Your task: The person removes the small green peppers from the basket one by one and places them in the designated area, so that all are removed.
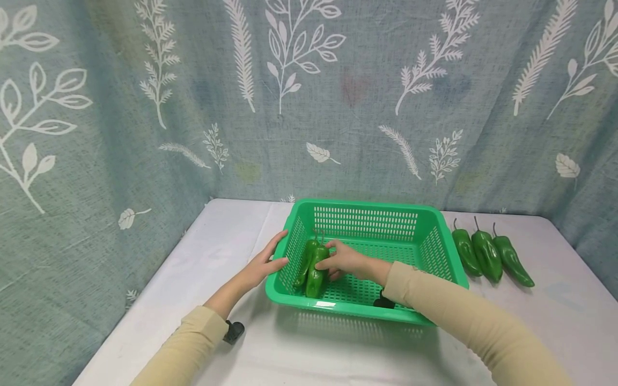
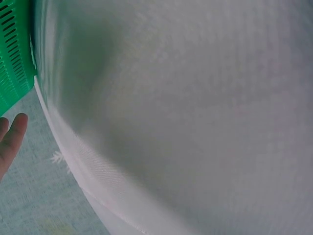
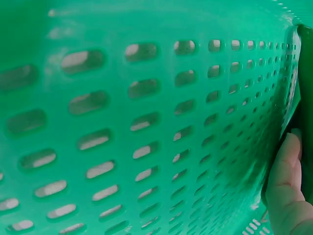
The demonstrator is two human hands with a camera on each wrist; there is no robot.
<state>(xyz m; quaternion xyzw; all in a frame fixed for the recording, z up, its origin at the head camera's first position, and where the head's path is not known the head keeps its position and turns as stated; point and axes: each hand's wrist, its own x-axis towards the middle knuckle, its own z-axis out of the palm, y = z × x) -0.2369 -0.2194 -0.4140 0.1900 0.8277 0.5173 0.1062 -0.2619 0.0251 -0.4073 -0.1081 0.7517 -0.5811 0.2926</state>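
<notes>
A green plastic basket [image 1: 367, 205] with slotted walls stands on the white table. Inside, my right hand [image 1: 348, 260] holds a long green pepper [image 1: 315, 279] between thumb and fingers, near the left wall. Beside that pepper, partly hidden by it, lies another green pepper [image 1: 302, 271]. My left hand [image 1: 259, 266] is at the basket's left rim, thumb and fingers spread; whether it presses the rim cannot be told. The left wrist view catches only its fingertips [image 2: 13, 137] near the basket. In the right wrist view, fingers [image 3: 286, 181] lie against the dark green pepper [image 3: 307, 93].
Three green peppers [image 1: 487, 256] lie side by side on the table, right of the basket. A patterned blue-grey curtain [image 1: 367, 134] hangs behind and to the left of the table [image 1: 232, 225].
</notes>
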